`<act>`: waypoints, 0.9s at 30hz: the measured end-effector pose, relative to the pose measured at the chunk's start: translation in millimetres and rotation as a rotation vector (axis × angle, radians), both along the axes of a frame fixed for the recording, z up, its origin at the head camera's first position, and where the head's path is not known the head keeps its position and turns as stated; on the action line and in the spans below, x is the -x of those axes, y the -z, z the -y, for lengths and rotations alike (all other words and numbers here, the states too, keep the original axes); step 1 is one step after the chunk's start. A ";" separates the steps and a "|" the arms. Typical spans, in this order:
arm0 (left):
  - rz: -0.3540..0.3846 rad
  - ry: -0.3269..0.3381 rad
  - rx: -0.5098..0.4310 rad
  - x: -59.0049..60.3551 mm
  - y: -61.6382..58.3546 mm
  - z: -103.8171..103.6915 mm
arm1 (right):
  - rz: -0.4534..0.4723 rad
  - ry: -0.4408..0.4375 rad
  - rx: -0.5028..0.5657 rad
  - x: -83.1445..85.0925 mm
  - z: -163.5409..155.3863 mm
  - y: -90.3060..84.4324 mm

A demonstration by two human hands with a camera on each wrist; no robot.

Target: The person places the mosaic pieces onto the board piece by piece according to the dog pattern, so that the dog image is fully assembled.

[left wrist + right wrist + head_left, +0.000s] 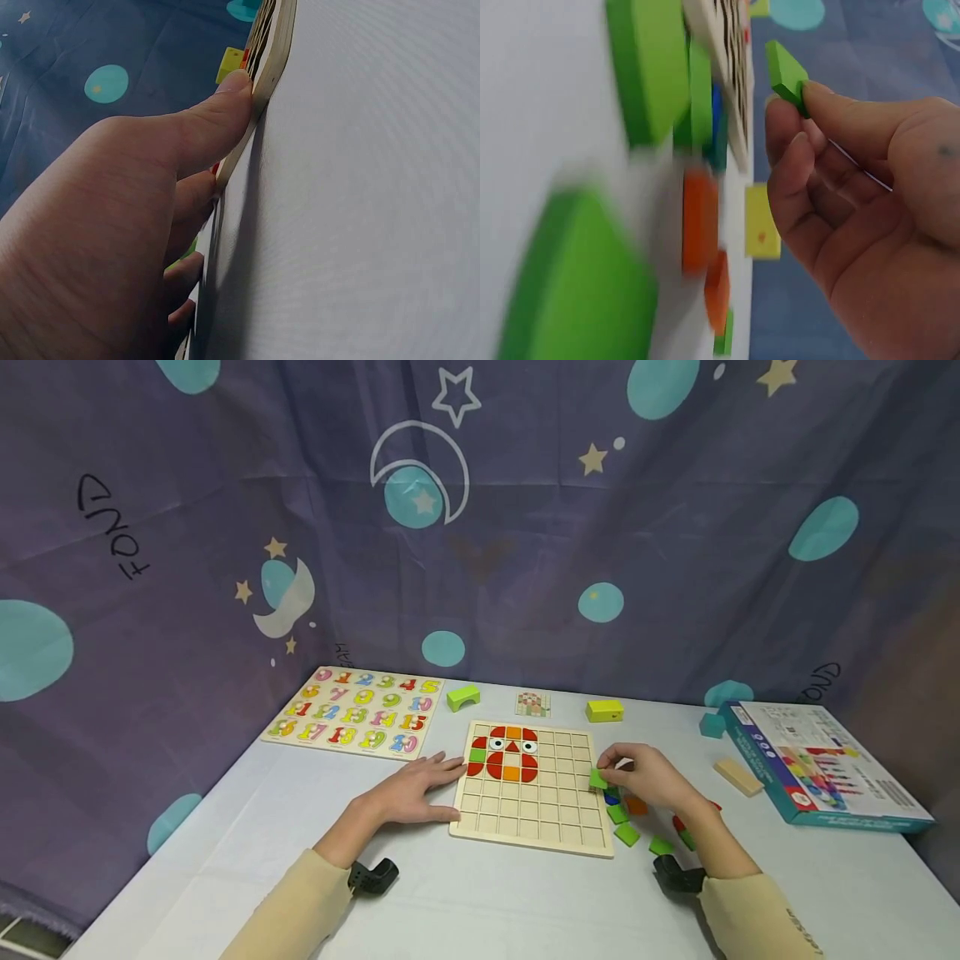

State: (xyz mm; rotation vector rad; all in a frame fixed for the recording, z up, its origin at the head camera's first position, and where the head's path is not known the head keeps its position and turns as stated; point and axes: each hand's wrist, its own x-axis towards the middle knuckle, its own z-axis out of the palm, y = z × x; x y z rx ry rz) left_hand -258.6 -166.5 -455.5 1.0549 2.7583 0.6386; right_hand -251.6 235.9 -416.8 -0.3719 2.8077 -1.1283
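My left hand (416, 791) lies flat, fingers straight, bracing the grid board (534, 787) at its left edge, while my right-hand fingers (795, 154) pinch a green tile (597, 779) over its right edge.

Number puzzle board (354, 711) far left; green arch block (462, 697), yellow block (604, 711), pattern card (532, 703) behind; toy box (821, 762) right.

Boards: one wooden grid board (530, 814); one number puzzle board (354, 713), twenty numerals. Boxes: one printed box (821, 762). Cards: one pattern card (532, 703). Larger blocks: one green arch (462, 697), one yellow block (604, 710), one teal block (712, 725), one plain plank (738, 776). Hands: two.
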 end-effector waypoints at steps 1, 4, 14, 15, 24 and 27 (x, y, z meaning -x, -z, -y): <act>-0.001 0.000 0.002 0.0 0.2 0.1 | -0.013 -0.021 0.006 1.2 5.0 0.0; -0.003 -0.001 0.007 0.2 0.4 0.6 | -0.053 -0.074 0.026 5.2 20.4 0.5; 0.002 0.011 -0.005 -0.2 -0.5 0.8 | -0.077 -0.198 0.067 11.6 66.4 1.9; 0.003 0.009 -0.002 -0.1 -0.3 0.8 | -0.074 -0.201 0.069 12.0 70.3 2.1; 0.002 0.007 -0.013 -0.9 -1.2 1.2 | -0.090 -0.250 0.052 15.8 100.6 2.6; 0.006 0.008 -0.017 -0.3 -0.8 0.0 | -0.100 -0.264 0.008 16.7 107.2 4.1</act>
